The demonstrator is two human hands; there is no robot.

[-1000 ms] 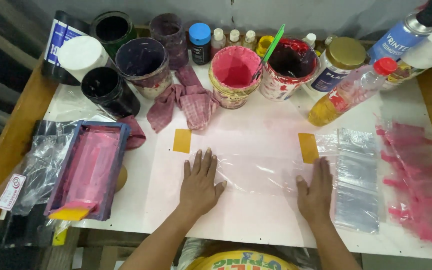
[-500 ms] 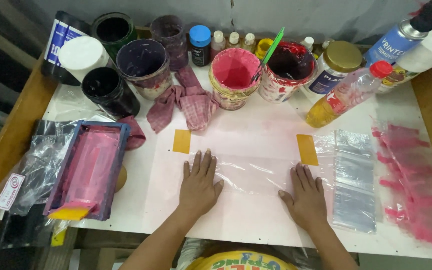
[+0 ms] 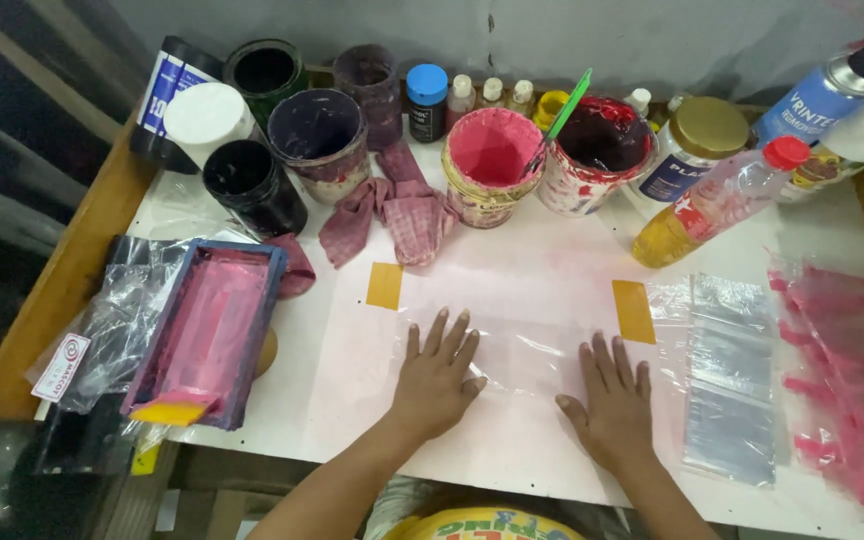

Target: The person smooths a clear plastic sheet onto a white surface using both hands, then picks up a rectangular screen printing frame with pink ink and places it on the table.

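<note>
My left hand (image 3: 435, 378) and my right hand (image 3: 612, 400) both lie flat, fingers spread, on a clear plastic bag (image 3: 522, 345) spread on the pink-stained white table (image 3: 352, 370). The bag sits between two yellow tape strips, one at the left (image 3: 384, 285) and one at the right (image 3: 634, 311). Neither hand grips anything.
A pink-stained printing screen in a dark frame (image 3: 207, 335) rests at the left on plastic. Clear bags (image 3: 727, 375) and pink-printed bags (image 3: 842, 390) lie at the right. Paint pots (image 3: 493, 165), a stained rag (image 3: 392, 210), a bottle of yellow liquid (image 3: 717, 200) and spray cans (image 3: 822, 95) line the back.
My right hand has slid left and slightly down along the clear bag, away from the right tape strip. My left hand has stayed almost in place.
</note>
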